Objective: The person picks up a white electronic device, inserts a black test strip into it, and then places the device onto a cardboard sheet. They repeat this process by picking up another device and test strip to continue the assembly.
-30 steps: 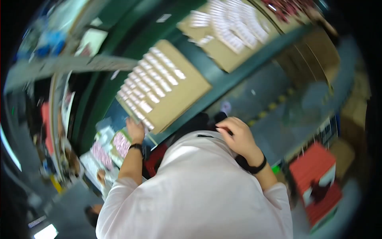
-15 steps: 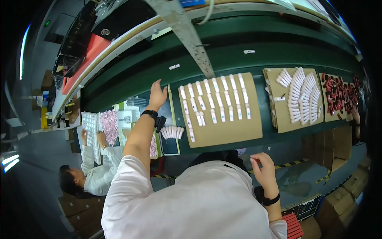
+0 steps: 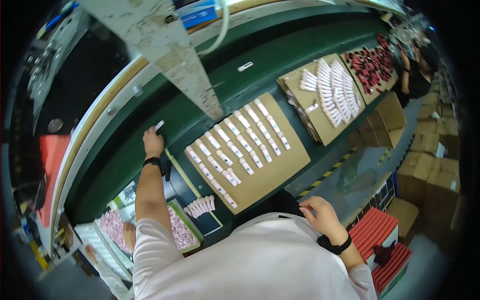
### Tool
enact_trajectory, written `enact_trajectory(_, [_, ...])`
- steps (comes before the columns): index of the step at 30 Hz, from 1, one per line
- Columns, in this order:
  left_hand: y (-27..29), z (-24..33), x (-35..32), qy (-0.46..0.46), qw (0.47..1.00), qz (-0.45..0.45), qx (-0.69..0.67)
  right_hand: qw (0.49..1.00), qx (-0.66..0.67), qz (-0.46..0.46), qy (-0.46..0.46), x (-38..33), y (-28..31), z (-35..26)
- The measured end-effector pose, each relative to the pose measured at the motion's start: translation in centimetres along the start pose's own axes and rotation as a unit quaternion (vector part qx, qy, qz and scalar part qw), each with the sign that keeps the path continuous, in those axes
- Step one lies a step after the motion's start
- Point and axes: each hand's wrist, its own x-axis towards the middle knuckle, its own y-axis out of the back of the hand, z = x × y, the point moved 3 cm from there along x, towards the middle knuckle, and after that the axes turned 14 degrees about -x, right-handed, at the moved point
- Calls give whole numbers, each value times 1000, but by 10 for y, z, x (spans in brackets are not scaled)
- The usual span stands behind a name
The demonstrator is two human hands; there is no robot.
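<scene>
My left hand (image 3: pixel 153 144) reaches out over the green conveyor belt, its fingertips closed on the end of a small white tube (image 3: pixel 159 125). My right hand (image 3: pixel 321 216) hangs in front of my body, fingers loosely bent, thumb apart, and nothing visible in it. On a brown cardboard sheet (image 3: pixel 280 172) between them, several white tubes with pale pink caps (image 3: pixel 235 149) lie in slanting rows. A smaller fan of such tubes (image 3: pixel 200 206) sits beside the sheet, nearer my left arm.
A second white tube (image 3: pixel 245 66) lies farther along the belt. A scuffed metal post (image 3: pixel 185 65) rises behind the sheet. Rightward are stacked cardboard (image 3: pixel 332 137) with fanned tubes and a heap of red and black pieces (image 3: pixel 369 67). Co-workers' hands (image 3: pixel 129 235) work at both sides.
My left hand has moved forward onto the belt and taken hold of the white tube. The view has turned, so the sheet appears tilted. My right hand remains before my body.
</scene>
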Motion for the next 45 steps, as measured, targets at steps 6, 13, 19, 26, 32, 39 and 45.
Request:
enact_trajectory(6, [3,-41,-7,43,996,55,-59,998,-2,2,63,17,-4,-20])
enact_trajectory(13, [47,2,-82,54,919,166,-354,984,56,9,169,62,8,-29])
enact_trajectory(19, [126,212,-215,-27,855,94,-510,953,159,2,256,92,27,-65])
enact_trajectory(26, [166,343,-274,-190,867,57,-458,880,343,-32,328,73,52,-87])
enact_trajectory(32, [161,385,-297,-212,873,66,-435,838,248,-6,486,66,82,-54])
enact_trajectory(39, [151,421,-302,-232,852,58,-466,843,318,1,433,50,108,-27])
enact_trajectory(45, [145,450,-304,-238,852,32,-465,824,331,-1,460,45,123,-5])
